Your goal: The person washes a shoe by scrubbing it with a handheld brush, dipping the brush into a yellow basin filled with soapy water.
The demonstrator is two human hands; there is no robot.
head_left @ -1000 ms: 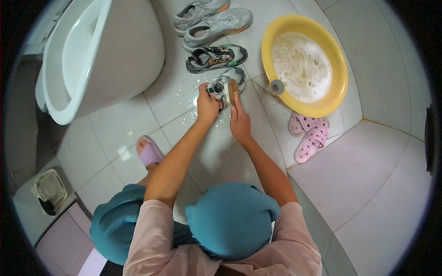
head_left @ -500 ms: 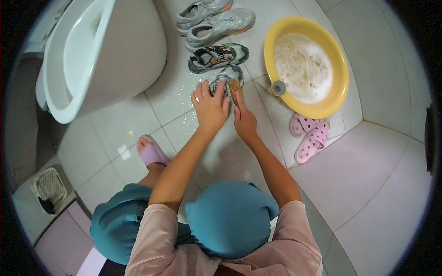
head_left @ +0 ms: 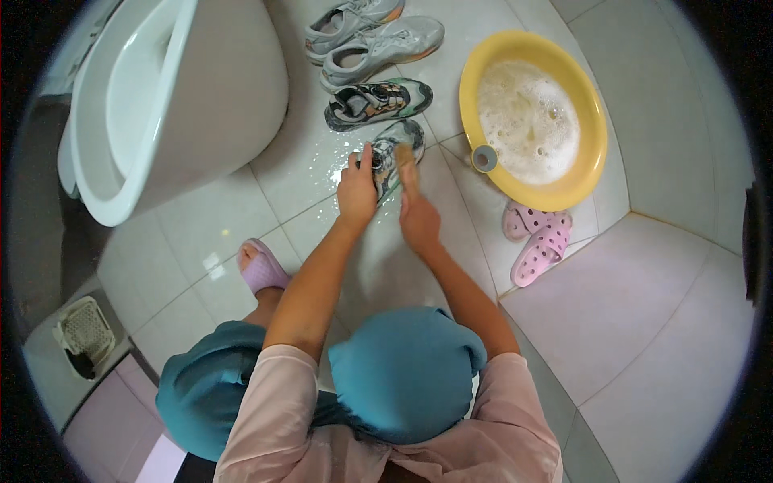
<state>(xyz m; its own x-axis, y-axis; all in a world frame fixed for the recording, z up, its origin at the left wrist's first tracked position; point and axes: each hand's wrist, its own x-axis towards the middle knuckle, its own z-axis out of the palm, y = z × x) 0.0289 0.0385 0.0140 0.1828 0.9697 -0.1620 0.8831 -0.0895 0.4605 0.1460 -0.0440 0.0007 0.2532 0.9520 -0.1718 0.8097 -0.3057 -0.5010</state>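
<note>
A wet grey-and-black patterned sneaker [head_left: 394,142] lies on the tiled floor ahead of me. My left hand [head_left: 357,190] grips it along its left side, fingers on the upper near the opening. In my right hand [head_left: 419,219] is a wooden scrubbing brush [head_left: 407,171], closed in the fingers and pressed along the sneaker's right side. The brush's bristles are hidden, and the right hand is slightly blurred. Just beyond lies the matching sneaker [head_left: 378,105], turned sideways.
Two light grey sneakers [head_left: 386,50] lie farther off. A yellow basin [head_left: 593,153] of foamy water stands at right, a grey round piece [head_left: 484,158] at its rim. Pink clogs [head_left: 541,249] sit beside it. A white toilet-like fixture [head_left: 233,88] rises at left. Water drops dot the tiles.
My left hand has shifted from spread over the sneaker to gripping its left side, exposing more of the upper. The brush has moved slightly nearer and tilted against the sneaker.
</note>
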